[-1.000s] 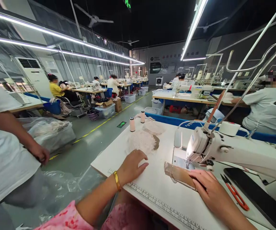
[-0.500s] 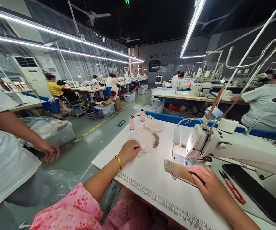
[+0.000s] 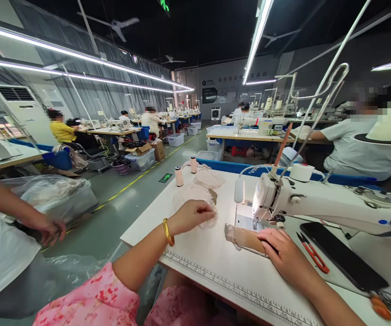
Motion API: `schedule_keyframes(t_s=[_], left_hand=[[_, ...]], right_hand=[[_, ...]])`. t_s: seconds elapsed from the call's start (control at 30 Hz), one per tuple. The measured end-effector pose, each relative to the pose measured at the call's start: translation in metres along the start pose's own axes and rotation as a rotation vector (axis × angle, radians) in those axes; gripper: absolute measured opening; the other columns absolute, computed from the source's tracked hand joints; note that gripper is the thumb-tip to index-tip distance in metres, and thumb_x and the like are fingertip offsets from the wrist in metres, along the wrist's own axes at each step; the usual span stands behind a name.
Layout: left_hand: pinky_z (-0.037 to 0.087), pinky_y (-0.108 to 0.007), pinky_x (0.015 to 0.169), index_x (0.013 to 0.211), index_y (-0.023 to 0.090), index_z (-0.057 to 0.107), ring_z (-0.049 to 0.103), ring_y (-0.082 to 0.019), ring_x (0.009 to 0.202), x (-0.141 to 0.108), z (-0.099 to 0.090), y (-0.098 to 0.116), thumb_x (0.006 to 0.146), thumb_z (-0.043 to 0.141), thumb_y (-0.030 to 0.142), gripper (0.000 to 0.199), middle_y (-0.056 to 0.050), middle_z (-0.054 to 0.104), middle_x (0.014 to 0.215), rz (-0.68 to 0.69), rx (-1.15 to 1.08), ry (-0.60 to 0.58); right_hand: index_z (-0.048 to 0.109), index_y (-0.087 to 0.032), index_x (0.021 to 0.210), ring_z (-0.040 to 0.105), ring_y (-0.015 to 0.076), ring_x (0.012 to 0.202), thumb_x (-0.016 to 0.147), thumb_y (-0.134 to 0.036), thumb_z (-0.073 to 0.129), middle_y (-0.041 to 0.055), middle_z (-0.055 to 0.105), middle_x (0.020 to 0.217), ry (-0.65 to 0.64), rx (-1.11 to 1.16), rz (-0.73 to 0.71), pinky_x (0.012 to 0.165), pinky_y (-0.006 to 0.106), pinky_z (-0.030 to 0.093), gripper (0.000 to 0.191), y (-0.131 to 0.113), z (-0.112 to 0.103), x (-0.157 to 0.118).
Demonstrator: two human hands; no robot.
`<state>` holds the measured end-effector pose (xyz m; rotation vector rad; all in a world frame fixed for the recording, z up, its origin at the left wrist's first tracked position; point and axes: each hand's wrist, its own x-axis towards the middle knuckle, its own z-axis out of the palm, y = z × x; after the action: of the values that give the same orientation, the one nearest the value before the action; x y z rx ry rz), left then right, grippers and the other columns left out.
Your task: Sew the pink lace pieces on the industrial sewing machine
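My left hand (image 3: 193, 215), with a gold bangle at the wrist, is closed in a pinch on a pale pink lace piece (image 3: 208, 222), over the left part of the sewing table. Beneath and behind it lies more pale lace (image 3: 188, 194), with a brown patch (image 3: 212, 195) at its edge. My right hand (image 3: 282, 251) rests on a flat tan strip (image 3: 246, 237) in front of the sewing machine's needle area. A thin dark thing (image 3: 270, 247) shows between its curled fingers; its kind is unclear. The sewing machine (image 3: 273, 199) has its lamp lit.
Two thread spools (image 3: 179, 176) stand at the table's far left edge. Right of my right hand lie red-handled thread snips (image 3: 314, 253) and a black phone-like slab (image 3: 343, 256). A printed ruler (image 3: 229, 285) runs along the front edge. A co-worker's hand (image 3: 48, 228) hangs at the left.
My left hand has moved right and lifted lace off the pile toward the machine. My right hand stays on the tan strip. The view has turned slightly right.
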<state>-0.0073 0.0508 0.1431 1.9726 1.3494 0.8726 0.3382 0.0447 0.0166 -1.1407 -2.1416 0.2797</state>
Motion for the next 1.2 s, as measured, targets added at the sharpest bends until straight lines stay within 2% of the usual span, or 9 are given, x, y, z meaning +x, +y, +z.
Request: schedule_keyframes(t_s=[0.13, 0.27, 0.4, 0.53, 0.67, 0.77, 0.97, 1.07, 1.2], left_hand=[[0.053, -0.031, 0.088, 0.103, 0.022, 0.076, 0.07, -0.02, 0.1, -0.006, 0.023, 0.015, 0.098, 0.059, 0.038, 0.025, -0.004, 0.077, 0.109, 0.11, 0.079, -0.126], [0.052, -0.036, 0.084, 0.111, 0.018, 0.071, 0.068, -0.024, 0.095, -0.001, 0.042, -0.004, 0.096, 0.06, 0.037, 0.027, -0.008, 0.073, 0.109, 0.028, 0.266, -0.106], [0.05, -0.041, 0.087, 0.095, 0.018, 0.069, 0.064, -0.028, 0.096, 0.003, 0.07, -0.017, 0.083, 0.078, 0.041, 0.028, -0.008, 0.067, 0.098, 0.033, 0.303, -0.166], [0.047, -0.036, 0.084, 0.077, 0.019, 0.059, 0.06, -0.024, 0.091, 0.004, 0.089, -0.009, 0.083, 0.073, 0.027, 0.017, -0.005, 0.064, 0.092, 0.075, 0.262, -0.218], [0.042, -0.029, 0.068, 0.082, 0.02, 0.055, 0.056, -0.017, 0.076, -0.002, 0.089, 0.01, 0.092, 0.062, 0.032, 0.017, 0.0, 0.063, 0.082, 0.103, 0.157, -0.267], [0.043, -0.027, 0.07, 0.085, 0.02, 0.057, 0.058, -0.016, 0.077, -0.01, 0.081, 0.025, 0.092, 0.062, 0.035, 0.017, 0.001, 0.065, 0.085, 0.102, -0.027, -0.292], [0.042, -0.025, 0.067, 0.098, 0.019, 0.062, 0.051, -0.013, 0.076, -0.026, 0.07, 0.035, 0.082, 0.074, 0.033, 0.025, 0.002, 0.059, 0.084, 0.01, -0.331, -0.277], [0.043, -0.023, 0.064, 0.107, 0.018, 0.065, 0.051, -0.012, 0.073, -0.033, 0.07, 0.035, 0.079, 0.08, 0.039, 0.038, 0.003, 0.057, 0.081, -0.031, -0.402, -0.278], [0.041, -0.024, 0.062, 0.093, 0.018, 0.073, 0.049, -0.013, 0.069, -0.043, 0.071, 0.036, 0.088, 0.075, 0.043, 0.026, 0.001, 0.059, 0.075, 0.063, -0.274, -0.161]], right_hand=[[0.073, -0.024, 0.111, 0.065, 0.03, 0.109, 0.106, -0.033, 0.044, 0.0114, 0.072, 0.116, 0.003, 0.011, -0.007, 0.096, 0.049, 0.055, 0.03, -0.009, -0.008, 0.004], [0.072, -0.024, 0.113, 0.063, 0.029, 0.107, 0.109, -0.033, 0.044, 0.011, 0.072, 0.115, -0.018, 0.059, -0.003, 0.094, 0.048, 0.054, 0.03, -0.023, -0.016, 0.008], [0.071, -0.025, 0.121, 0.063, 0.0278, 0.109, 0.111, -0.035, 0.049, 0.0103, 0.072, 0.12, -0.109, 0.125, -0.096, 0.096, 0.047, 0.053, 0.027, -0.037, -0.016, 0.008], [0.069, -0.026, 0.128, 0.061, 0.0309, 0.12, 0.11, -0.042, 0.052, 0.0109, 0.069, 0.132, -0.142, 0.106, -0.108, 0.1, 0.052, 0.05, 0.029, -0.042, -0.01, 0.005], [0.056, -0.028, 0.15, 0.054, 0.0333, 0.136, 0.109, -0.058, 0.053, 0.0126, 0.061, 0.148, -0.144, 0.207, -0.056, 0.112, 0.057, 0.044, 0.051, -0.049, -0.01, 0.005], [0.051, -0.027, 0.155, 0.059, 0.0294, 0.128, 0.105, -0.066, 0.059, 0.0123, 0.063, 0.143, -0.193, 0.437, -0.001, 0.109, 0.049, 0.05, 0.063, -0.059, -0.014, 0.01], [0.069, -0.021, 0.095, 0.061, 0.0205, 0.084, 0.098, -0.071, 0.065, 0.003, 0.065, 0.09, -0.156, 0.602, 0.131, 0.08, 0.034, 0.055, 0.051, -0.082, -0.023, 0.017], [0.063, -0.022, 0.088, 0.059, 0.02, 0.08, 0.099, -0.07, 0.064, 0.0018, 0.063, 0.084, -0.063, 0.545, 0.179, 0.075, 0.032, 0.055, 0.049, -0.099, -0.028, 0.013], [0.062, -0.024, 0.09, 0.059, 0.0209, 0.081, 0.104, -0.061, 0.061, 0.0021, 0.063, 0.085, 0.069, 0.426, 0.129, 0.075, 0.032, 0.055, 0.04, -0.123, -0.033, 0.004]])
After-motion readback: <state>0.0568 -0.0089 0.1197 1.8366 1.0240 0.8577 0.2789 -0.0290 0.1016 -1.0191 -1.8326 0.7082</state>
